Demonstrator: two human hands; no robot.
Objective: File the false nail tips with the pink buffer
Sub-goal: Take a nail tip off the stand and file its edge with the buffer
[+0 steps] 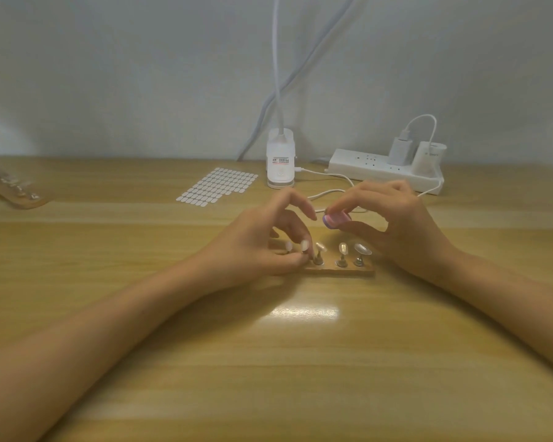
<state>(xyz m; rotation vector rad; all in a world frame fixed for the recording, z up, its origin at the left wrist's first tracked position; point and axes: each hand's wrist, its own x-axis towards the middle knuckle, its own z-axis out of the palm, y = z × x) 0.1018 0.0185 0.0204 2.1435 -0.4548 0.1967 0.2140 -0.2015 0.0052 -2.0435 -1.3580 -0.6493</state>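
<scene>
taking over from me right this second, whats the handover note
Right hand: pinches the pink buffer above the tips, touching none.
Left hand: curled fingers grip the left end of the wooden holder, which lies on the table.
False nail tips: on upright stands in the holder, three in clear view, more half hidden by the left fingers.
Done: the pictures do not show which tips are filed.
Left: probably lower the buffer and file each tip.

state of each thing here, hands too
pink buffer: pinched in right hand, above nail tips, touching none
left hand: pinching a stand at wooden base left end
nail tips: mounted on stands
charger: plugged into power strip
sticker sheet: flat on table
</scene>
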